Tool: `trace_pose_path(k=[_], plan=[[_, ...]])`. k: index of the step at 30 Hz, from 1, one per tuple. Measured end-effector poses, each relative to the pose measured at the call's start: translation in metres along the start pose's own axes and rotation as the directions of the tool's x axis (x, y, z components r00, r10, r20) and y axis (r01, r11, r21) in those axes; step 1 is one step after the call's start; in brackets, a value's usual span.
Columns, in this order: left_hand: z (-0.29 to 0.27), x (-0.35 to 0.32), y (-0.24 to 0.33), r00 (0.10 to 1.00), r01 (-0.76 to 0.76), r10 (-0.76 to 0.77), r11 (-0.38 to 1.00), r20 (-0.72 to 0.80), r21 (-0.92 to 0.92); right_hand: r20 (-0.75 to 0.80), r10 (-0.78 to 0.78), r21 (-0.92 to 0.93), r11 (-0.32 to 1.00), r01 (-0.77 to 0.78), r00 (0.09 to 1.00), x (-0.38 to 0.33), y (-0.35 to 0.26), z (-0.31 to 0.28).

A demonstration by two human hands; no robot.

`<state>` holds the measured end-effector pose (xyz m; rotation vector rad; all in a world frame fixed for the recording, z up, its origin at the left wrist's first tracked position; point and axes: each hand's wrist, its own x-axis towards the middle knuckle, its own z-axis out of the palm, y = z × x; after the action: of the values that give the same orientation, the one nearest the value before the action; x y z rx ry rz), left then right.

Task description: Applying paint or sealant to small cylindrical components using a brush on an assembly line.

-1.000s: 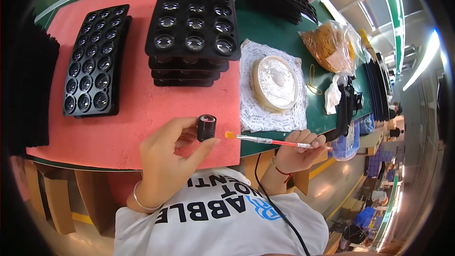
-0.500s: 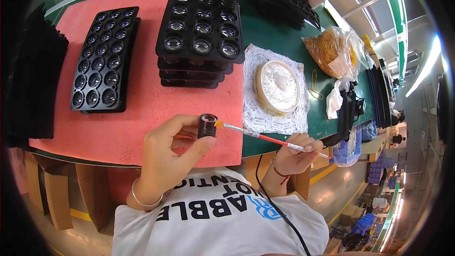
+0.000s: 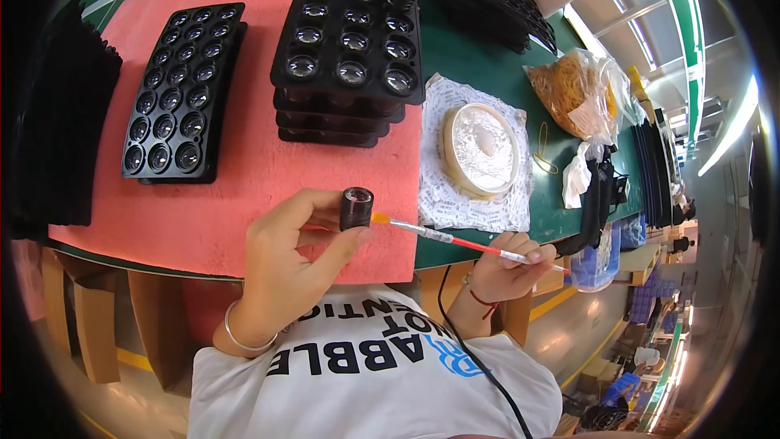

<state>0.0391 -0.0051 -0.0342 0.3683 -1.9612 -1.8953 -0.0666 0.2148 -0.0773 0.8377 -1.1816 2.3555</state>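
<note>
Between the thumb and fingers of my left hand (image 3: 296, 260) stands a small black lens barrel (image 3: 356, 213), held upright above the pink foam mat (image 3: 244, 223). My right hand (image 3: 510, 268) is closed round a thin paintbrush (image 3: 463, 242) with a red and silver handle. The brush's orange bristles point left, close beside the barrel's side; whether they touch it I cannot tell. Past the brush, a round shallow dish (image 3: 485, 149) with a shiny silvery surface rests on a sheet of printed white paper (image 3: 435, 203).
Stacked black trays of lenses (image 3: 345, 110) stand behind my left hand, with another lens tray (image 3: 175, 102) farther left. A dark stack (image 3: 57, 130) lines the mat's left side. On the green table (image 3: 479, 73) are a bag of rubber bands (image 3: 569, 97) and a crumpled white tissue (image 3: 577, 179).
The brush tip has moved from the barrel's upper rim to lower beside its side. Both hands still hold the same things; the view has shifted slightly.
</note>
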Motion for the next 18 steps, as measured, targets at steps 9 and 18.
trace_pose_path(k=[9, 18], plan=[[-0.001, 0.0, 0.001, 1.0, 0.026, -0.025, 0.999, 0.011, -0.04, 0.019, -0.021, -0.093, 0.995, 0.022, 1.0, -0.001, 0.002, -0.002], [0.0, -0.001, 0.003, 1.0, 0.009, -0.009, 1.0, 0.015, 0.004, -0.157, -0.206, -0.147, 0.972, 0.183, 0.966, 0.023, -0.01, -0.025]])
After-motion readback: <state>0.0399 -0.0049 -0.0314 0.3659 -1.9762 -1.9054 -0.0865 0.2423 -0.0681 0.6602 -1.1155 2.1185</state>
